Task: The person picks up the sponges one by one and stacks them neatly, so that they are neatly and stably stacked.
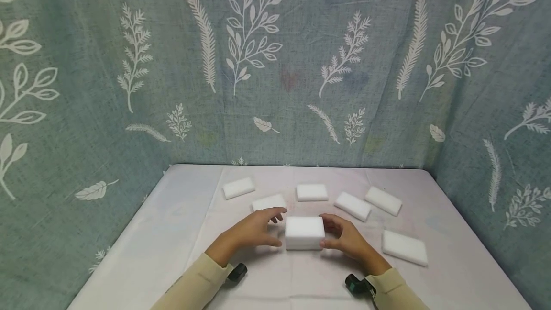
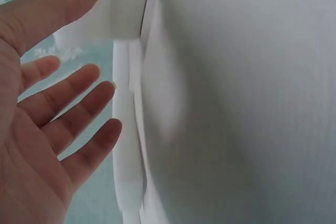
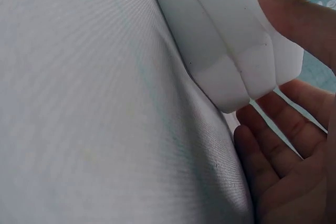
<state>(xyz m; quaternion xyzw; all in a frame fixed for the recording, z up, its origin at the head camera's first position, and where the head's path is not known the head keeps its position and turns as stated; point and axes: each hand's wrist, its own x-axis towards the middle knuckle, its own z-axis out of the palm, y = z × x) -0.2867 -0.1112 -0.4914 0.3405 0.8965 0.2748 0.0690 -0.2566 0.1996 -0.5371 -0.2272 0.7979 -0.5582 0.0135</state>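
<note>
A short stack of white sponge blocks stands on the table in front of me. Three layers of the stack show in the right wrist view. My right hand holds the stack's right end, its thumb at the near corner and its fingers reaching behind. Left of the stack, my left hand is spread with a small gap to the blocks. In the left wrist view the left hand has loosely extended fingers, and part of the stack shows beyond the thumb.
Loose white blocks lie around the stack: one just behind my left hand, one at back left, one at back centre, two more at back right, and one right of my right hand. Leaf-patterned cloth surrounds the white-covered table.
</note>
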